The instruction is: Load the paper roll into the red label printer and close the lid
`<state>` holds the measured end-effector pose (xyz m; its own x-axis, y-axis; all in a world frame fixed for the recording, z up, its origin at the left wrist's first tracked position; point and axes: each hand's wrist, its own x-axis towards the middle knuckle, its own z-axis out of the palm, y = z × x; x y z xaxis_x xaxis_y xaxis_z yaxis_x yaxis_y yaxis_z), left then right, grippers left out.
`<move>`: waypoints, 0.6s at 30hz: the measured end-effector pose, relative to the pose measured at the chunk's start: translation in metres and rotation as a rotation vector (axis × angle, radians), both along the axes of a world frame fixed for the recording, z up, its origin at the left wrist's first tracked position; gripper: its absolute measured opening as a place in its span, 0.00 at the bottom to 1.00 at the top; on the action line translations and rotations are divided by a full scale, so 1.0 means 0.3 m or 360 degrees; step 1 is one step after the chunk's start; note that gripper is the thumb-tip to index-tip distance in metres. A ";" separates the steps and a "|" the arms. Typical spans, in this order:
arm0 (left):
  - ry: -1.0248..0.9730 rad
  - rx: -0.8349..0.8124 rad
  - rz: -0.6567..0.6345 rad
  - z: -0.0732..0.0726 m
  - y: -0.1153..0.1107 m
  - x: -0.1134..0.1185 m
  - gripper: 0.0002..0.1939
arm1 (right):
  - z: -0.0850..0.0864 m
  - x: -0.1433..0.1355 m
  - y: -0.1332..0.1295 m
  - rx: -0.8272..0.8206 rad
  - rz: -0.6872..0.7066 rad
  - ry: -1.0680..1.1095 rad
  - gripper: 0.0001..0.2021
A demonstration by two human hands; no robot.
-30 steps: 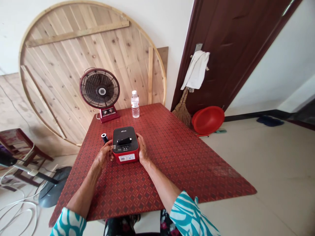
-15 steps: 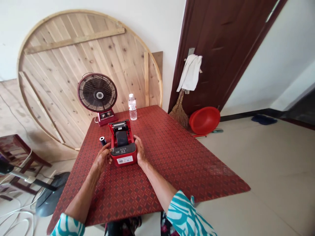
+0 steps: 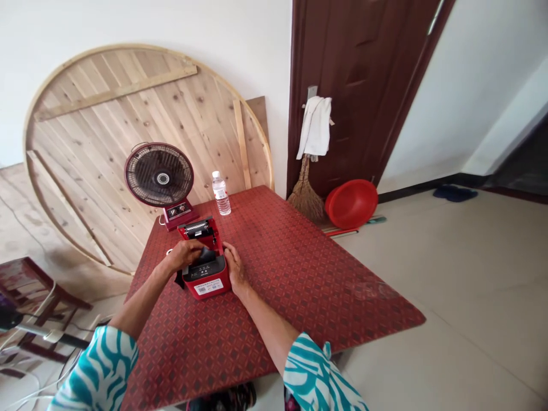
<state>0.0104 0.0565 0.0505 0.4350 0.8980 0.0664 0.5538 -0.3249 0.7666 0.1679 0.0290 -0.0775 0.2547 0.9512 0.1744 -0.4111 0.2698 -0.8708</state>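
Note:
A small red and black printer (image 3: pixel 207 278) sits on the red patterned table (image 3: pixel 274 274) with its lid (image 3: pixel 197 228) tipped up and back. My left hand (image 3: pixel 185 255) reaches over the open compartment, fingers curled down onto a dark part inside. I cannot tell whether it grips anything. My right hand (image 3: pixel 232 270) lies against the printer's right side and holds it steady. A white speck just left of my left wrist may be the small roll, mostly hidden.
A red table fan (image 3: pixel 159 178) and a water bottle (image 3: pixel 221 194) stand at the table's far end, before a round wooden board (image 3: pixel 85 114). A red basin (image 3: pixel 351 203) and a broom (image 3: pixel 305 197) sit by the brown door. A stool and cables lie at left.
The printer's lid went from shut to flipped open. My left hand then left the printer's left side and moved over the open compartment. The view shifted right and down.

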 end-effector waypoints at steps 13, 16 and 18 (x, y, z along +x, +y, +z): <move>0.0423 -0.0108 -0.0007 -0.024 0.122 0.070 0.14 | 0.008 0.001 0.010 0.0008 -0.0021 -0.0042 0.18; 0.0378 -0.0029 0.0014 -0.024 0.106 0.082 0.13 | 0.014 0.003 0.005 0.0012 -0.0024 -0.0022 0.17; 0.0400 0.0072 0.0046 -0.010 0.086 0.084 0.14 | 0.017 0.004 0.002 0.0016 -0.0006 -0.0010 0.18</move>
<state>0.0355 0.0822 0.0476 0.4169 0.9089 -0.0001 0.7346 -0.3369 0.5889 0.1690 0.0296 -0.0725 0.2574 0.9483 0.1856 -0.4044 0.2801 -0.8706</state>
